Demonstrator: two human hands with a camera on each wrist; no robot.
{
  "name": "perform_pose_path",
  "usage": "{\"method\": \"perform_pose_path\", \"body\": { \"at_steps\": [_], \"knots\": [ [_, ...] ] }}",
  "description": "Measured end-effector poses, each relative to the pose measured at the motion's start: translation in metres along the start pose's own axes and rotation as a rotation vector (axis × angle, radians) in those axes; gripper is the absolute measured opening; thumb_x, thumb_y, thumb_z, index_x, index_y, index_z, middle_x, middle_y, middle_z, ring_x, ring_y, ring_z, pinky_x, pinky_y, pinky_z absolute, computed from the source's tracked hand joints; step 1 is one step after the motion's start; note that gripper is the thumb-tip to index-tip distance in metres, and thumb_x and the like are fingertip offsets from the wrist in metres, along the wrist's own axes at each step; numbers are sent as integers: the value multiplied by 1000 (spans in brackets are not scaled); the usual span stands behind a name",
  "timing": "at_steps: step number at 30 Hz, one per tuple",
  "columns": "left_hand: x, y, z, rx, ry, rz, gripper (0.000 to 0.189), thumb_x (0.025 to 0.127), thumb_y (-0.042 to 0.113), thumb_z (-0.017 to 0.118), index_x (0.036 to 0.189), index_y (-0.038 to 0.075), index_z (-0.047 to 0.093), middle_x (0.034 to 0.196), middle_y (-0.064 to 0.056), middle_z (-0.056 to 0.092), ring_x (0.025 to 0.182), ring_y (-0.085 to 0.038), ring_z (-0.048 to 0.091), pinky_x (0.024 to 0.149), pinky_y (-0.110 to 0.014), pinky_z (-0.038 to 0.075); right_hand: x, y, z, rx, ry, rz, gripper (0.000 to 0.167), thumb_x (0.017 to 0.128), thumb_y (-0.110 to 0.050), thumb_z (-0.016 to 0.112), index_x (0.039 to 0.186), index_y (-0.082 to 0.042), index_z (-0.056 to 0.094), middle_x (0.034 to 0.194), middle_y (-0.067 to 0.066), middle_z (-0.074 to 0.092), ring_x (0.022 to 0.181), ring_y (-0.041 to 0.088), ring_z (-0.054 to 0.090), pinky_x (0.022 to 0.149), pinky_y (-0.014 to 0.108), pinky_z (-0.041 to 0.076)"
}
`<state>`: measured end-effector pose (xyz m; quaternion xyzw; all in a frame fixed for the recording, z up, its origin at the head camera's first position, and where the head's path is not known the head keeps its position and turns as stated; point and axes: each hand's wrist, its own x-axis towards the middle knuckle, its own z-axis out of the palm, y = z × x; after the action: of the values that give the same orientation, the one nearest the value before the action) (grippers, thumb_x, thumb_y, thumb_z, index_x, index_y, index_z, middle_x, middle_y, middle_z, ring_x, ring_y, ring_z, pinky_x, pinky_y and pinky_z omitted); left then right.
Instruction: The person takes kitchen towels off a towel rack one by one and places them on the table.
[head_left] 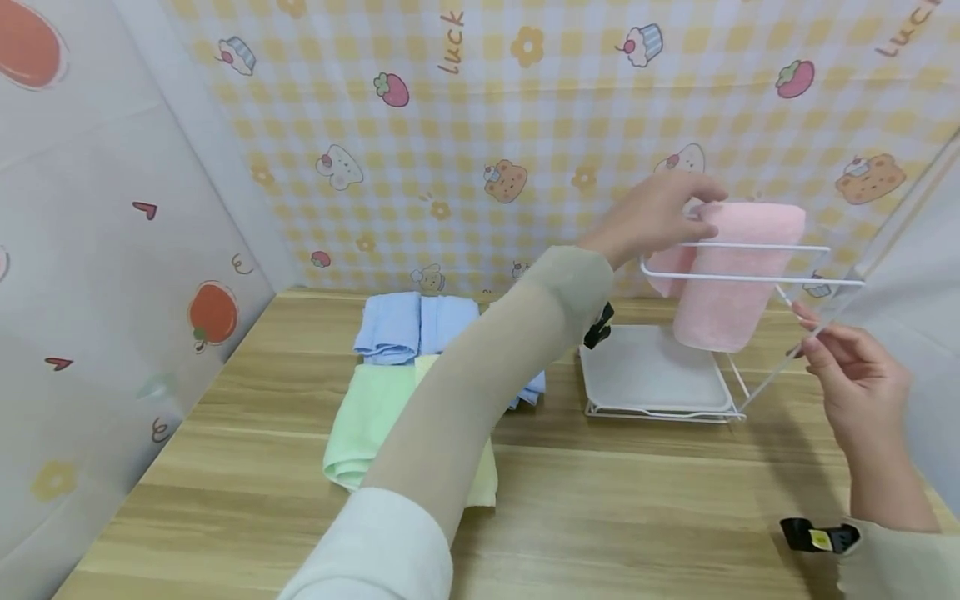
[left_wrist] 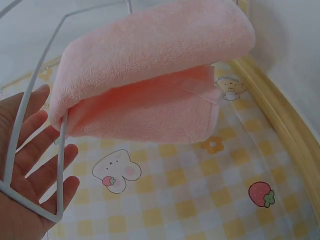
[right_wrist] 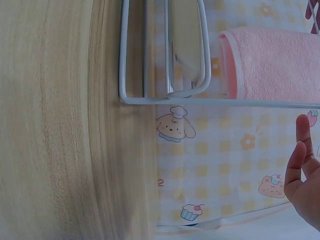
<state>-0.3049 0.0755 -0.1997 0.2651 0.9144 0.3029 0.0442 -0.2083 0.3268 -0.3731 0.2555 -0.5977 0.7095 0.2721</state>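
Observation:
A pink towel (head_left: pixel 738 275) hangs folded over the top bars of a white wire rack (head_left: pixel 757 279), its two ends dangling at different heights. Reaching across from the left, my left hand (head_left: pixel 660 212) is at the rack's top left end, right beside the towel. In the left wrist view that hand's fingers (left_wrist: pixel 42 170) are extended and spread behind the white rods. My right hand (head_left: pixel 862 383) is at the rack's right upright, thumb and forefinger close to the rod. The right wrist view has its fingertips (right_wrist: pixel 302 130) just off the rod, holding nothing.
A white tray (head_left: pixel 652 371) forms the rack's base on the wooden table (head_left: pixel 637 517). To the left lie folded blue towels (head_left: pixel 387 327), a green towel (head_left: pixel 367 425) and a yellow one (head_left: pixel 483 483), partly hidden by my left arm. A checked cloth wall (head_left: pixel 465 125) stands behind.

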Motion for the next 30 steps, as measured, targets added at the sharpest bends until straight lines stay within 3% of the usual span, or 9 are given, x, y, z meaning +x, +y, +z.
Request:
{"method": "perform_pose_path", "body": {
  "at_steps": [7,13,18,24,30],
  "knots": [
    [4,7,-3,38,-29,-5,44,94,28,70,137,28,58,138,17,57,128,4,48,107,-8,33,1,-2,1,10,44,28,17,90,21,53,103,16,64,113,10,75,90,11,73,66,11,52],
    [7,8,0,92,-29,8,15,92,27,72,101,21,62,105,11,61,96,-4,50,85,-14,39,0,-3,3,-21,88,83,17,91,18,56,104,16,65,111,6,76,83,8,73,63,10,51],
    [6,3,3,96,-17,35,12,91,26,73,96,20,63,91,8,56,87,-5,47,77,-16,37,-1,-2,5,77,76,58,16,89,23,52,101,21,62,109,11,76,80,12,74,62,13,52],
    [7,0,4,120,-5,18,12,90,27,74,96,23,65,91,10,56,86,-4,46,76,-16,36,0,-2,7,79,66,53,15,89,24,51,101,22,61,110,12,75,80,12,73,63,13,53],
    [7,1,6,104,19,-64,8,91,27,72,96,24,67,96,11,60,88,-5,49,76,-18,39,-1,-2,6,92,55,36,16,89,25,51,101,22,61,111,13,75,79,13,73,62,13,53]
  ]
}}
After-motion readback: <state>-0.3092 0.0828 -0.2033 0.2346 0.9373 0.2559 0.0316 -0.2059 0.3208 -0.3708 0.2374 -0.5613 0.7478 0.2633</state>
